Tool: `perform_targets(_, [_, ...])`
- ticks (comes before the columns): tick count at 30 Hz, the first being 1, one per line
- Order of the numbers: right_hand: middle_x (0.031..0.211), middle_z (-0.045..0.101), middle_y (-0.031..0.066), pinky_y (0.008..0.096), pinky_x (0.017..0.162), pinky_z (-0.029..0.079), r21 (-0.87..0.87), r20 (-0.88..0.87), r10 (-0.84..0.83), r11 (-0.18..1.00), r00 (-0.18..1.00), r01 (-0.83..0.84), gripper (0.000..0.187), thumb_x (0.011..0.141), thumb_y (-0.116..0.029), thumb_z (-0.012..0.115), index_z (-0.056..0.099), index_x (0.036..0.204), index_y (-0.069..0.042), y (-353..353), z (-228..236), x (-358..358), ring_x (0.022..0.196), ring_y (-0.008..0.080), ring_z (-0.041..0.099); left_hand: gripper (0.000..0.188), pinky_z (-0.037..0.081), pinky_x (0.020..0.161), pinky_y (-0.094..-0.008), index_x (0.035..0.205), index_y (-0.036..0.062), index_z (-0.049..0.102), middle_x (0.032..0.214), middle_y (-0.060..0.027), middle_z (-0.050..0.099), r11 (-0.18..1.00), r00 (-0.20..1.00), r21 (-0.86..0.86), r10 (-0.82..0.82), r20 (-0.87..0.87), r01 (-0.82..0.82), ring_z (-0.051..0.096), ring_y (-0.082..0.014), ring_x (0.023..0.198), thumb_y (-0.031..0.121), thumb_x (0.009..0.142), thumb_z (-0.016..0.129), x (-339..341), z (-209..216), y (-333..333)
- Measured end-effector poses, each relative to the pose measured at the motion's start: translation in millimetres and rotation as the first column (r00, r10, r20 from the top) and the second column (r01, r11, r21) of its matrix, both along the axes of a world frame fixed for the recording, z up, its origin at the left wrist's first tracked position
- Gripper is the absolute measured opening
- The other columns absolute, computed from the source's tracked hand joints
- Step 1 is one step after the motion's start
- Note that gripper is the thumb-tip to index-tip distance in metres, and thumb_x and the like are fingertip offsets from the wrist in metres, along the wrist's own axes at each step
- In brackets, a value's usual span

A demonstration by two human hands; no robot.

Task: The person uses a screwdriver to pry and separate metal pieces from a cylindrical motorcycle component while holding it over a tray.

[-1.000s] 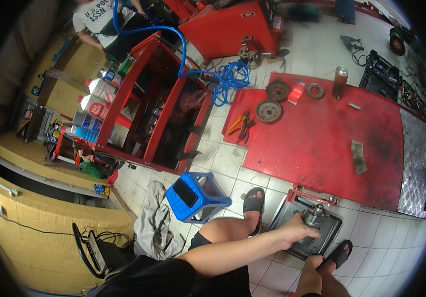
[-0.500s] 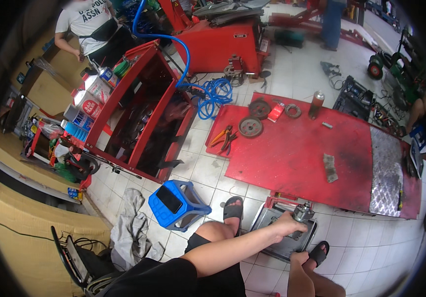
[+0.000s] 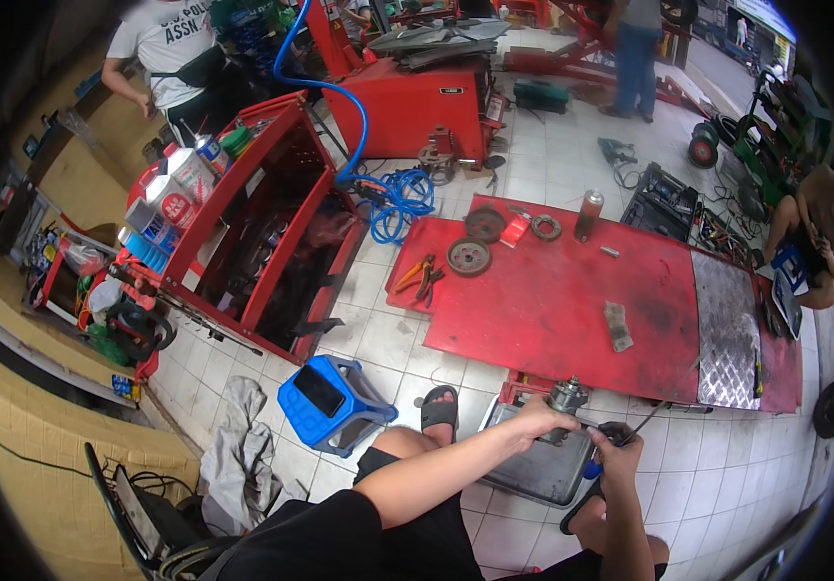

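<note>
Right hand [image 3: 619, 453] has shifted, holding a tool [image 3: 592, 470].

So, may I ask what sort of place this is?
It looks like a repair workshop, probably for vehicles: pliers and a wheel-shaped part lie on a red platform, bottles stand on a red shelf unit, and the left hand holds a metal part.

White tiled floor [image 3: 378, 337], yellow wall [image 3: 39, 513]
</note>
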State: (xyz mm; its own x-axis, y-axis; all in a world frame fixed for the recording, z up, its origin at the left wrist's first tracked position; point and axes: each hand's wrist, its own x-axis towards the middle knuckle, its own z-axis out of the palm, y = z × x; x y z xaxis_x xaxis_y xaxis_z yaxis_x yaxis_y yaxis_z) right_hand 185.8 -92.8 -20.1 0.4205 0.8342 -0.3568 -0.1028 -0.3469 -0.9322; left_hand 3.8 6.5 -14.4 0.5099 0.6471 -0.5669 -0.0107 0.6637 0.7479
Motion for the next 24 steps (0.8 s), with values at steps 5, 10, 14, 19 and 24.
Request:
perform_targets(5, [0.064, 0.058, 0.0032, 0.0253, 0.044, 0.036, 0.157, -0.161, 0.061, 0.987, 0.985, -0.036, 0.022, 0.076, 0.002, 0.082, 0.063, 0.086, 0.000, 16, 29, -5, 0.047, 0.0084, 0.049, 0.037, 0.054, 0.065, -0.0317, 0.103, -0.0001, 0.068, 0.090, -0.0086, 0.071, 0.997, 1.000, -0.069, -0.016, 0.009, 0.016, 0.068, -0.0163, 0.076, 0.007, 0.072, 0.086, -9, -23, -6])
perform_targets(10, [0.067, 0.059, 0.0033, 0.0255, 0.045, 0.036, 0.095, -0.271, 0.022, 0.995, 0.962, 0.004, 0.021, 0.077, 0.002, 0.081, 0.065, 0.091, 0.001, 19, 36, 9, 0.051, 0.0087, 0.050, 0.042, 0.051, 0.067, -0.0293, 0.110, 0.0081, 0.064, 0.095, -0.0030, 0.067, 0.988, 0.996, -0.137, -0.072, 0.043, 0.077, 0.066, -0.0132, 0.084, 0.008, 0.075, 0.086, 0, -29, -4])
perform_targets(14, [0.071, 0.061, 0.0026, 0.0260, 0.046, 0.037, 0.086, -0.247, 0.009, 0.996, 0.969, 0.013, 0.022, 0.079, -0.001, 0.081, 0.066, 0.094, 0.002, 20, 39, 17, 0.054, 0.0080, 0.051, 0.045, 0.057, 0.077, -0.0352, 0.118, 0.0024, 0.063, 0.108, -0.0085, 0.069, 0.973, 0.996, -0.217, -0.066, 0.054, 0.076, 0.068, -0.0193, 0.094, 0.006, 0.078, 0.084, 6, -18, 0])
perform_targets(19, [0.077, 0.065, 0.0045, 0.0249, 0.048, 0.038, 0.021, -0.181, 0.104, 0.995, 0.978, -0.101, 0.029, 0.077, -0.010, 0.086, 0.068, 0.097, 0.003, 27, 31, 12, 0.057, 0.0076, 0.052, 0.051, 0.057, 0.079, -0.0382, 0.117, 0.0028, 0.058, 0.102, -0.0085, 0.067, 0.980, 0.986, -0.176, -0.064, 0.153, 0.091, 0.068, -0.0226, 0.094, 0.004, 0.074, 0.086, -5, -8, -3])
perform_targets(24, [0.070, 0.059, 0.0015, 0.0267, 0.049, 0.033, 0.090, -0.231, 0.071, 0.995, 0.970, -0.051, 0.015, 0.085, -0.005, 0.078, 0.068, 0.093, 0.002, 18, 33, 14, 0.054, 0.0080, 0.046, 0.052, 0.056, 0.081, -0.0395, 0.118, 0.0016, 0.058, 0.102, -0.0093, 0.066, 0.979, 0.982, -0.175, -0.077, 0.173, 0.107, 0.067, -0.0232, 0.093, 0.001, 0.074, 0.085, 5, -5, -11])
